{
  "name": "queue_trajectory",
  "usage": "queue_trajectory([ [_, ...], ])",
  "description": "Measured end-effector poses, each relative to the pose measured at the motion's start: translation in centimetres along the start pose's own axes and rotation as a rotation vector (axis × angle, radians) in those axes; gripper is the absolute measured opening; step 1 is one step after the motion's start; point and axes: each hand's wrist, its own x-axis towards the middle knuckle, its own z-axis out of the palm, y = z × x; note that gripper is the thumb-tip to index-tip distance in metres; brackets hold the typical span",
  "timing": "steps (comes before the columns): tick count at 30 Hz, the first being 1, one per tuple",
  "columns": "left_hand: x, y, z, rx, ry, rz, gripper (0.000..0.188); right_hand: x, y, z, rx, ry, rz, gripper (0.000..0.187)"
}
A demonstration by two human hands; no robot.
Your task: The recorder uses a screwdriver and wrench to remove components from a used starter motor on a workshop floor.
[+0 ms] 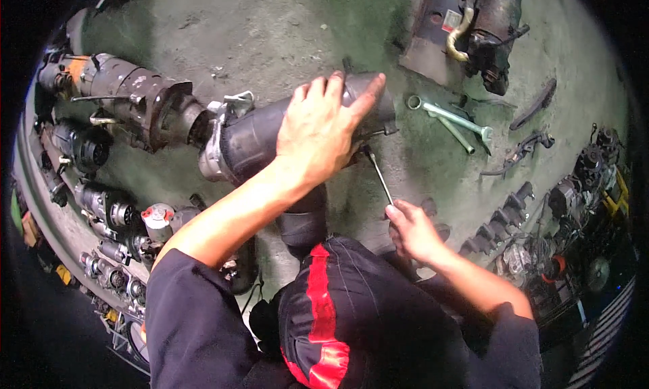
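The left hand (pixel 318 132) is spread and clamped over a dark starter motor (pixel 270 142) lying mid-floor, while the right hand (pixel 411 230) grips a screwdriver (pixel 380 176) whose tip meets the motor's near end. Wrenches (pixel 453 122) lie just beyond on bare concrete floor (pixel 270 31); more motors (pixel 128 102) crowd the left edge, parts (pixel 574 186) the right

The dull, grimy metal starter motor (pixel 270 135) lies on rough, stained concrete floor (pixel 270 31), beside a bright smooth steel wrench (pixel 449 116) and a thin shiny-shafted screwdriver (pixel 380 176).
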Motion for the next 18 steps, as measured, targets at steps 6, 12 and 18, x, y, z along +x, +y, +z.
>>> queue_trajectory([
  [6, -0.2, -0.4, -0.3, -0.027, 0.007, -0.014, 0.103, 0.2, -0.4, 1.5, -0.124, 0.118, -0.14, 0.039],
  [12, 0.5, -0.1, -0.3, -0.044, 0.002, 0.013, 0.103, 3.6, 4.9, 0.8, -0.412, 0.256, -0.512, 0.044],
  [18, -0.8, -0.3, -1.2, -0.031, -0.03, -0.027, 0.104, -3.0, -4.6, -0.4, -0.051, -0.096, -0.065, 0.051],
])
